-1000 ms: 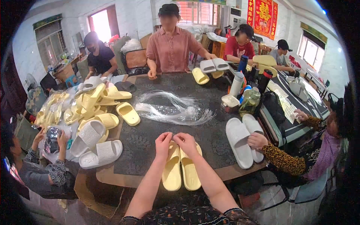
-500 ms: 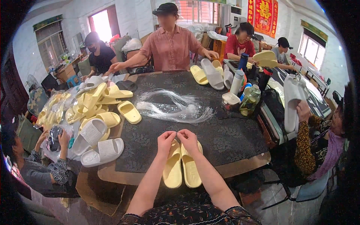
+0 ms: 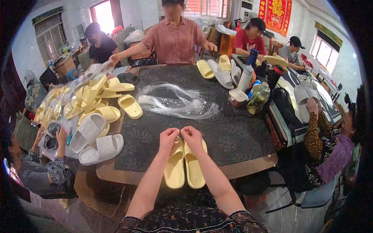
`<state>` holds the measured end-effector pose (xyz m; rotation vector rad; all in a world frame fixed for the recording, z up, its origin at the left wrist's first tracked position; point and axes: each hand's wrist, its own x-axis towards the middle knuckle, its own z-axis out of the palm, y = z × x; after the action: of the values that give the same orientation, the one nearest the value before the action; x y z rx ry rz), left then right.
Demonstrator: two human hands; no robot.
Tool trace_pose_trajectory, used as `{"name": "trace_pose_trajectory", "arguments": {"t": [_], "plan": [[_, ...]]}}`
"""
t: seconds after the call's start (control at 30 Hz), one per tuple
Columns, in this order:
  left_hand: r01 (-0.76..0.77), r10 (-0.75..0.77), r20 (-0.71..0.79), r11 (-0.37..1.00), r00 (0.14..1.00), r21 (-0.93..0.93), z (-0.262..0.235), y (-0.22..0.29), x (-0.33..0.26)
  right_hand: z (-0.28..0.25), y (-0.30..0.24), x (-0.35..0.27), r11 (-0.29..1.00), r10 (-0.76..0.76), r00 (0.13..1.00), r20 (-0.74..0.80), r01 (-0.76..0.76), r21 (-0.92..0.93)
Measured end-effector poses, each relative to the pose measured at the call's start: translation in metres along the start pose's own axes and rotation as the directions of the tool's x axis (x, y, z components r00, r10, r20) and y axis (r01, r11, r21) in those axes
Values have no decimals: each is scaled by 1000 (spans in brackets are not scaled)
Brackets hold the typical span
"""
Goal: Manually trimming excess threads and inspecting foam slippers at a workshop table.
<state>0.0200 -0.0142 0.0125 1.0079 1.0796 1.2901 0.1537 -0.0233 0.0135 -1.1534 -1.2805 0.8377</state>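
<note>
In the head view, I'm seeing my left hand (image 3: 168, 140) and right hand (image 3: 192, 138) pinching closed above the yellow slippers (image 3: 175, 167); I'm not able to tell on what. They're lying paired at the table's (image 3: 241, 134) near edge; piled slippers (image 3: 94, 92) are seemingly awaiting handling.

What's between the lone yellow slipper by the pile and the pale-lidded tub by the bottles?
A loose bundle of clear strands lies on the dark cover between the slipper and the tub; the head view shows it.
</note>
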Motion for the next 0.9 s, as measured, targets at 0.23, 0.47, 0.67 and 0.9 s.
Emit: {"name": "trace_pose_trajectory", "arguments": {"t": [0.23, 0.47, 0.67, 0.9], "plan": [[21, -22, 42, 999, 999, 30, 1, 0, 2, -2, 5, 1, 1000, 23, 1000, 9, -23, 13], [29, -30, 82, 1000, 996, 9, 6, 3, -3, -5, 13, -1, 1000, 23, 1000, -1, -23, 18], [37, -36, 81, 999, 996, -5, -8, -5, 1, 4, 9, 1, 1000, 21, 999, 31, -21, 3], [34, -44, 104, 994, 994, 103, 8, 8, -4, -10, 6, 0, 998, 53, 998, 24, -54, 16]]}}
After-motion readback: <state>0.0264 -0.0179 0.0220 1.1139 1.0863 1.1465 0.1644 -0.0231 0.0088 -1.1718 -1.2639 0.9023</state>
